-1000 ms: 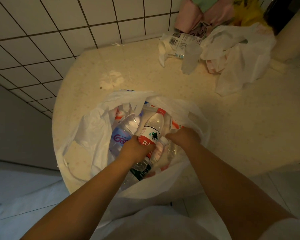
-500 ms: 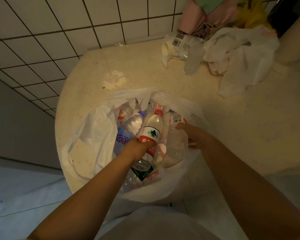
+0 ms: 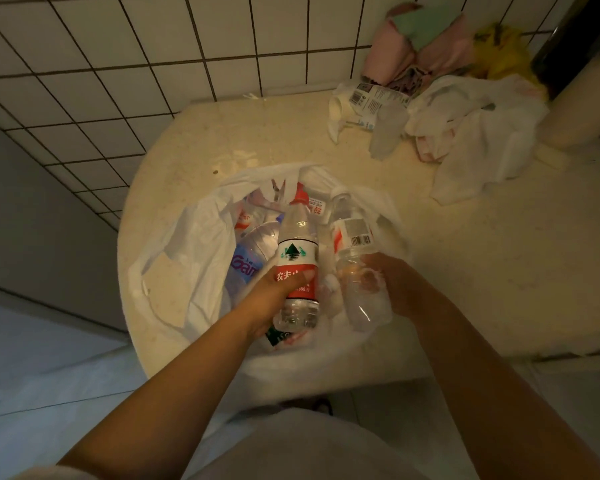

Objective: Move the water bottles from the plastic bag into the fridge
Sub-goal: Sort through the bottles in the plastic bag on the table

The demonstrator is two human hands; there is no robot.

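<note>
A white plastic bag [image 3: 194,244] lies open on the beige counter, with several water bottles inside. My left hand [image 3: 274,296] grips a clear bottle with a red cap and a red and white label [image 3: 297,254], raised above the bag. My right hand [image 3: 392,289] holds a second clear bottle with a barcode label [image 3: 352,237], also lifted over the bag. A bottle with a blue label [image 3: 250,258] stays in the bag at the left. The fridge is not in view.
The beige counter [image 3: 465,271] ends in a rounded corner against a white tiled wall [image 3: 118,64]. Crumpled white bags [image 3: 478,140], a torn package [image 3: 368,102] and pink and yellow items [image 3: 430,46] lie at the back right. Pale floor [image 3: 32,358] is at the lower left.
Both hands have lifted their bottles up out of the bag. The right hand went from reaching into the bag to holding the barcode-labelled bottle.
</note>
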